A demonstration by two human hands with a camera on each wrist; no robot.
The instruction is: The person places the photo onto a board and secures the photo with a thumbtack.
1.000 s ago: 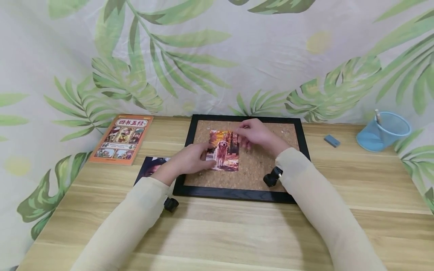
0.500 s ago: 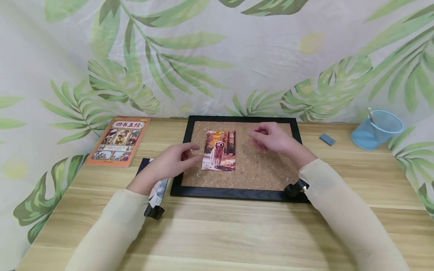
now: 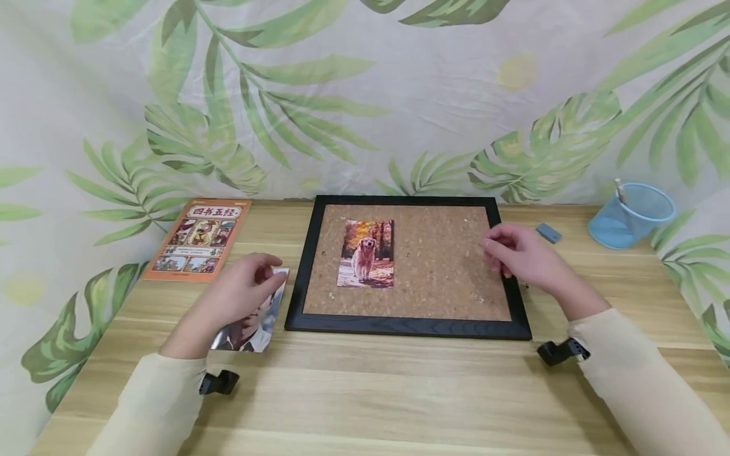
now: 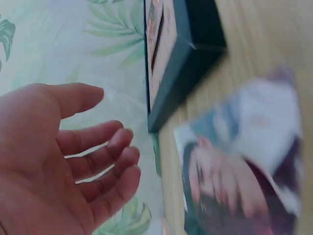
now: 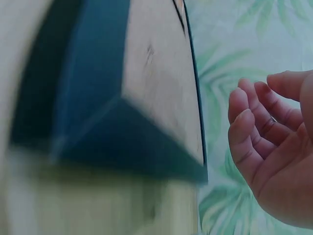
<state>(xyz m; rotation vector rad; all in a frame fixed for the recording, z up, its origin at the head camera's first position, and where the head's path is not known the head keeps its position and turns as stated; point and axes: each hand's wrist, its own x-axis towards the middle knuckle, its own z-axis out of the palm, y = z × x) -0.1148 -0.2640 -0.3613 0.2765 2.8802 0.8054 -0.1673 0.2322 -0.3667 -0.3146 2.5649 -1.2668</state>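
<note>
A photo of a golden dog (image 3: pixel 365 254) lies on the left half of a black-framed cork board (image 3: pixel 445 266). Over a second photo, of a person (image 3: pixel 256 332), my left hand (image 3: pixel 236 290) hovers beside the board's left edge. In the left wrist view its fingers (image 4: pixel 110 196) are loosely bent with nothing between them, and that photo lies on the table below. My right hand (image 3: pixel 527 256) is above the board's right frame edge, and the right wrist view shows its relaxed fingers (image 5: pixel 242 127) holding nothing.
Several small clear pins sit in the cork, one of them a pin (image 3: pixel 481 299) at the lower right. Farther right are a blue eraser-like block (image 3: pixel 549 233) and a blue mesh pen cup (image 3: pixel 630 215). An orange book (image 3: pixel 198 239) lies at the back left, before a leaf-patterned cloth (image 3: pixel 319 95).
Both hands have left the dog photo and moved apart, the left over the person photo, the right to the board's right edge. The dog photo stays on the cork.
</note>
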